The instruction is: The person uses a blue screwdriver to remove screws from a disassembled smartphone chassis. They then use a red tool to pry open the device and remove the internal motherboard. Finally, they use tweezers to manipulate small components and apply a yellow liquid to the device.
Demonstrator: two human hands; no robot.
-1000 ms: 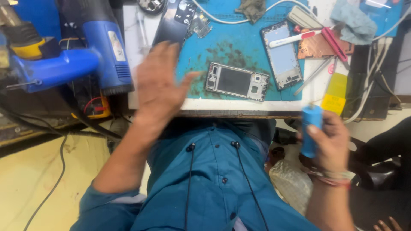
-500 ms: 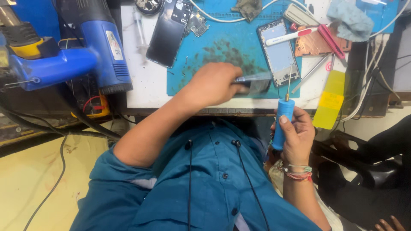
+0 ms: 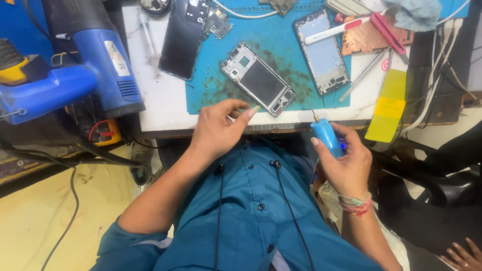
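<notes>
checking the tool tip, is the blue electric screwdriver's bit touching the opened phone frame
Apart. The head view shows the blue electric screwdriver in the right hand, its bit ending right of the phone frame, bare mat between.

We see a smooth blue plastic driver [image 3: 326,136] with a thin metal bit in the right hand [image 3: 346,165]. The phone frame [image 3: 258,79] near the bench's front edge looks like matt metal. The teal mat [image 3: 286,55] is matt, rubbery, stained dark. The back cover [image 3: 183,37] is glossy black. The heat gun [image 3: 108,65] is blue plastic. The shirt [image 3: 251,221] is matt teal cloth.
</notes>
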